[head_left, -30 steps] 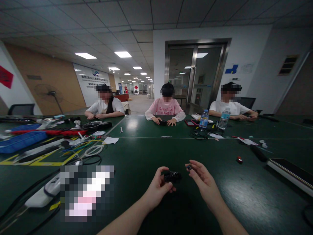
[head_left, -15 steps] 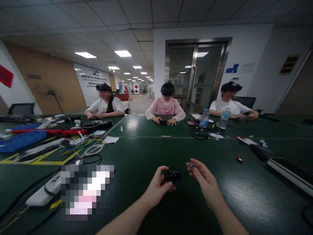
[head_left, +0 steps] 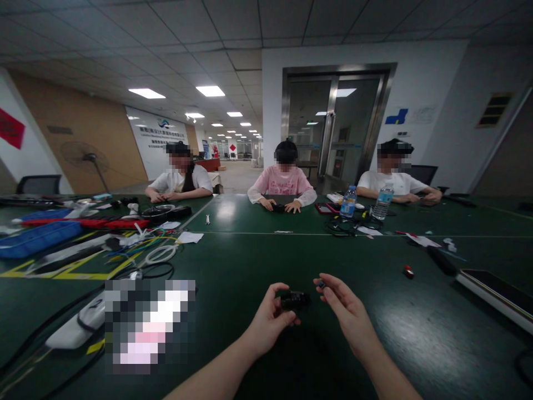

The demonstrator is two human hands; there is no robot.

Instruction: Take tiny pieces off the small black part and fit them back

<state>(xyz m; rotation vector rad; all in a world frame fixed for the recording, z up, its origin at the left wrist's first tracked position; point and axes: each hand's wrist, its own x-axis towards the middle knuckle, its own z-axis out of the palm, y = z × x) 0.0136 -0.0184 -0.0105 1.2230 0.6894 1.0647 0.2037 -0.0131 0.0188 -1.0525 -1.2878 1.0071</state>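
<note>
A small black device (head_left: pixel 295 300) is gripped between the thumb and fingers of my left hand (head_left: pixel 270 319), above the green table (head_left: pixel 233 266). Just right of it, my right hand (head_left: pixel 343 305) pinches a small metallic piece (head_left: pixel 321 284) between thumb and fingertips. A narrow gap separates the piece from the black device. Fine details of both objects are too small and dark to make out.
A small red object (head_left: pixel 408 271) lies to the right, near a white-edged flat box (head_left: pixel 495 297). Left are a white power strip (head_left: pixel 77 328), cables and a blue tray (head_left: pixel 39 239). Bottles (head_left: pixel 348 203) stand farther back; three people sit across.
My right hand has shifted slightly left with the small metallic piece, bringing it closer to the black device. The piece looks turned a little. My left hand has barely moved.
</note>
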